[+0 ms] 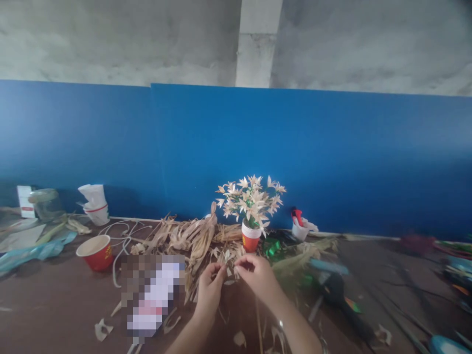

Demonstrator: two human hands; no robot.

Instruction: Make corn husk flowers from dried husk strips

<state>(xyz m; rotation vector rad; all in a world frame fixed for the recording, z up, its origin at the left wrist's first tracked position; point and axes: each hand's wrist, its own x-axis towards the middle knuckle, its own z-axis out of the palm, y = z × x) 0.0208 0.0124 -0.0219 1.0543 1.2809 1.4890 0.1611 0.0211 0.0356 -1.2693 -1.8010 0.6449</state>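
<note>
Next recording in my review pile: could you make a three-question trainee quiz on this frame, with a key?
1. True or false: the bare left hand and bare right hand do not touch each other.
2. Multiple choice: which is nearest the flat blue upright panel?
A. left hand
B. pale, star-shaped flowers in a round red-and-white cup
C. right hand
3. Fill in: the wide red open-topped cup is nearer the ___ hand.

Key: 1. True. 2. B. 3. Left.
</note>
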